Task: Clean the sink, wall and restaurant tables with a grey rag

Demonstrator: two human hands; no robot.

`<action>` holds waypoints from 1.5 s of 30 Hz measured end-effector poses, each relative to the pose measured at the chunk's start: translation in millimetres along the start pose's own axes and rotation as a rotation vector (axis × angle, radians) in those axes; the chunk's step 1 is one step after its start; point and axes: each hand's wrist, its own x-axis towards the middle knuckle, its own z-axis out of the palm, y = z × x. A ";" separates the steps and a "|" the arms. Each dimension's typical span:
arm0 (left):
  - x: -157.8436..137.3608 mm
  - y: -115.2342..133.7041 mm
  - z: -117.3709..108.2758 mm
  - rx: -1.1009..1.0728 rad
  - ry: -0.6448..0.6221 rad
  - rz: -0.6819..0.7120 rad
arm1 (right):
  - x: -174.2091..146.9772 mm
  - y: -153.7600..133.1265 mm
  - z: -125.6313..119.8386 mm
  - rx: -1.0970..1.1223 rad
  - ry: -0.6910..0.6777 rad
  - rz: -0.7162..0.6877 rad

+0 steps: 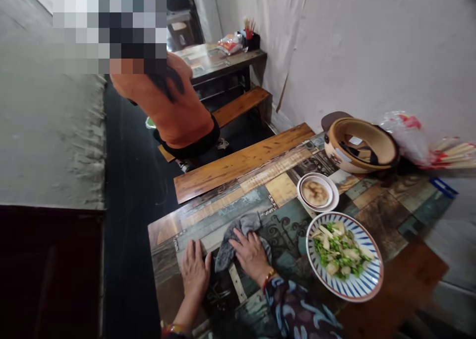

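Observation:
My right hand [253,256] presses a crumpled grey cleaning cloth [227,247] against the patchwork-patterned table [219,215], its fingers bent over the cloth. To its left, my left hand [196,269] rests flat on the tabletop with fingers stretched out, holding nothing. Right of the cloth is a blue-striped plate [311,252] of chopped green vegetables with pale slices [344,249]. Behind that plate stand stacked small white bowls [332,202], the top one containing something pale brown.
At the table's far right are a wide tan pot [334,158] with dark items inside, a plastic bag [407,135] and chopsticks [455,153]. Wooden benches [241,163] stand beyond. A person in an orange top [178,115] sits facing another table [238,61].

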 end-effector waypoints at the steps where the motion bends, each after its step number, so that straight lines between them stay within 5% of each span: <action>1: -2.7 -1.4 3.6 0.036 0.010 0.008 | 21.3 10.1 -6.0 -0.009 -0.003 -0.058; 4: -6.5 -0.2 11.4 0.120 0.042 0.030 | 90.0 53.9 -36.1 -0.071 0.062 -0.034; 11: -7.5 -12.1 17.3 0.215 0.026 0.047 | 220.2 190.0 -148.2 -0.245 0.323 0.333; 14: -10.8 -19.0 21.8 0.219 0.004 0.042 | 241.1 234.0 -163.3 -0.435 0.253 0.483; 16: -13.5 -22.3 24.6 0.221 -0.009 0.047 | 251.4 238.6 -154.5 -0.517 0.144 0.516; 19: -17.4 -24.8 26.6 0.252 -0.030 0.061 | 267.6 193.3 -118.3 -0.556 -0.032 0.451; 26: -23.0 -22.8 22.7 0.288 -0.036 0.075 | 270.3 -48.6 13.5 -0.247 -0.180 -0.058; 29: -25.2 -21.5 20.0 0.258 -0.048 0.076 | 258.3 -111.7 51.0 -0.132 -0.169 -0.237; 33: -30.8 -22.5 18.7 0.173 -0.071 0.074 | 238.7 -123.2 70.7 -0.070 -0.108 -0.397; 40: -33.4 -30.3 10.5 -0.158 -0.122 0.100 | 173.5 -116.8 87.0 -0.223 0.010 -0.214; 45: -64.9 -88.6 -33.8 -0.478 -0.262 0.274 | 160.5 -153.3 109.6 -0.305 0.024 -0.079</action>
